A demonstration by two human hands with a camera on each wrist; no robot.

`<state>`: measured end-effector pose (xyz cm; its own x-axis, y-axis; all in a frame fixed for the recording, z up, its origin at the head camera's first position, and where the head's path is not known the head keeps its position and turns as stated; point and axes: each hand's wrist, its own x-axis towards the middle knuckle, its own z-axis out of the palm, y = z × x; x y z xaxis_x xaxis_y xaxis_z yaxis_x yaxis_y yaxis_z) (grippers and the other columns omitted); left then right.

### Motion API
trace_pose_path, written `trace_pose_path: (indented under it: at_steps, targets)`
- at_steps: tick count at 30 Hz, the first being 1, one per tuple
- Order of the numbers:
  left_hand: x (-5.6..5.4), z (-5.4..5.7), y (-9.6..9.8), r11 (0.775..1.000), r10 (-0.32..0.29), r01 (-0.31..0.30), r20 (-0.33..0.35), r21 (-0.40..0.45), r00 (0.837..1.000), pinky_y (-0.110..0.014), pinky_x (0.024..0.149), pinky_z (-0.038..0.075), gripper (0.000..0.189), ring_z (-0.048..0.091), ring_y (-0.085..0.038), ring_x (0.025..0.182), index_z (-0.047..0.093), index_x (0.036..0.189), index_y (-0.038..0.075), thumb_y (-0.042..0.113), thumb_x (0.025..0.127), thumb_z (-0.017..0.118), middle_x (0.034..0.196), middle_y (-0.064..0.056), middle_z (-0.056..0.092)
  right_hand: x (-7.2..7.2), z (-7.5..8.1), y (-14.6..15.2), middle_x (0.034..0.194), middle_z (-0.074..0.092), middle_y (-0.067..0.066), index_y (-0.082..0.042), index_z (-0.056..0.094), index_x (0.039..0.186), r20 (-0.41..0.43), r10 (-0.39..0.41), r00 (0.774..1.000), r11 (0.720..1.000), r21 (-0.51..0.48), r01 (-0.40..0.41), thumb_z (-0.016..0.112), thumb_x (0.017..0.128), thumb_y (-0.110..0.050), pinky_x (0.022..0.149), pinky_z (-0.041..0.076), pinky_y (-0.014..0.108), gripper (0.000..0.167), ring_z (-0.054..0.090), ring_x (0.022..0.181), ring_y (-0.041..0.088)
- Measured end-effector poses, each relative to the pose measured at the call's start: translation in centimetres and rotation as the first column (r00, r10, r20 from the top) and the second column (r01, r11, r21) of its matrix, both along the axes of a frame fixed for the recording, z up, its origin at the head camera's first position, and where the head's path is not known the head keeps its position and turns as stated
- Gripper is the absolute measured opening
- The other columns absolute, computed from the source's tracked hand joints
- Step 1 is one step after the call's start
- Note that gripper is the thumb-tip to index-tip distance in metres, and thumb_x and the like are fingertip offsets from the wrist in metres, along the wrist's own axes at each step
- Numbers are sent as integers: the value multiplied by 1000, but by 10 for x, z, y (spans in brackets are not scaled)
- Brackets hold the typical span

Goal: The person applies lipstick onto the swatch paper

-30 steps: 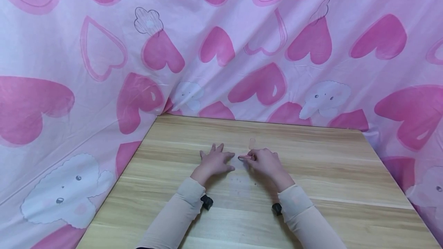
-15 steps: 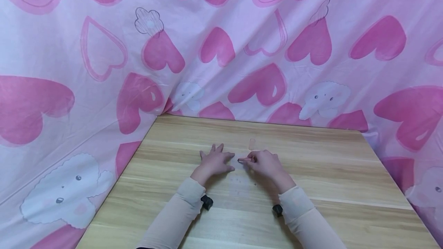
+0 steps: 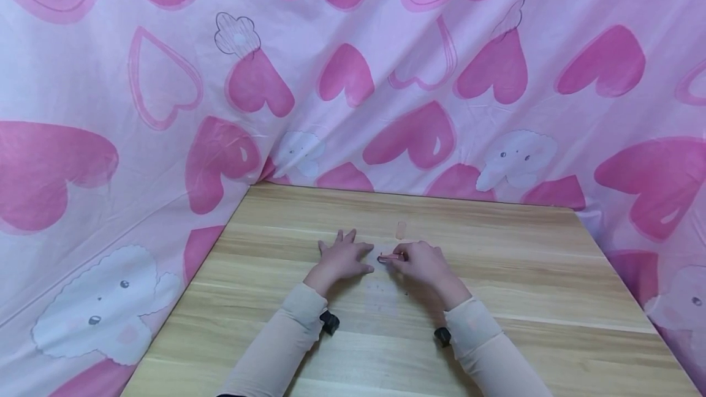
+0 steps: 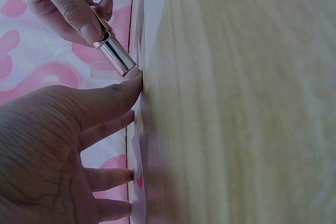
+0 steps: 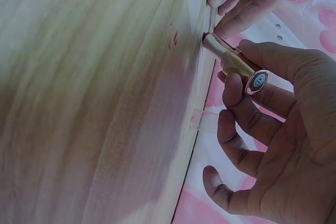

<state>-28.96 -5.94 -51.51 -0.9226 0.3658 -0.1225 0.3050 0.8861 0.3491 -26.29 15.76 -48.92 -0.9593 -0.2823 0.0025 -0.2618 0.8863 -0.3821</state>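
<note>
Some of the drawing looks done, and I think it is not all finished. There are red marks on the thin sheet that lies on the wooden table. The shiny tube, which looks like a lipstick, is in the right hand, with its front end down by the sheet. The thumb and some fingers of that hand pinch the tube, and the other fingers are loosely bent. The left hand has its fingers spread, holds nothing, and seems to keep the sheet flat. A clear piece, maybe the tube's cap, lies apart from it on the table, so putting it on is maybe one job left. I cannot tell how many more marks are wanted. From above, the head view shows a small gap between the tube and the left hand, but in the left wrist view the tube seems to meet the left thumb. The right wrist view shows the red marks best, and only there can I see the round label on the tube's end. The left wrist view shows a red spot near the left fingertips, which the head view does not show.
</note>
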Motion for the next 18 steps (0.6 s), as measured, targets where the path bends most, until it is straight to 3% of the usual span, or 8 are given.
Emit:
trace_pose_path:
  at_steps: [7,18]
  targets:
    - [1,4,0,1000,2,-2,2,0,1000,-85,101,7,58,17,-49,148,60,140,36,54,87,72,163,-14,29,1,1,0,67,57,-16,-29,77,97,0,3,1000,1000,-16,-3,73,92,-41,79,42,51,13,51,66,10]
    - [2,3,0,1000,4,-4,10,-4,1000,-85,102,6,58,15,-49,149,59,140,37,55,87,72,163,-14,28,2,-1,0,66,58,-14,-29,76,90,33,15,999,1000,-23,-14,73,91,-42,66,40,36,14,52,64,11]
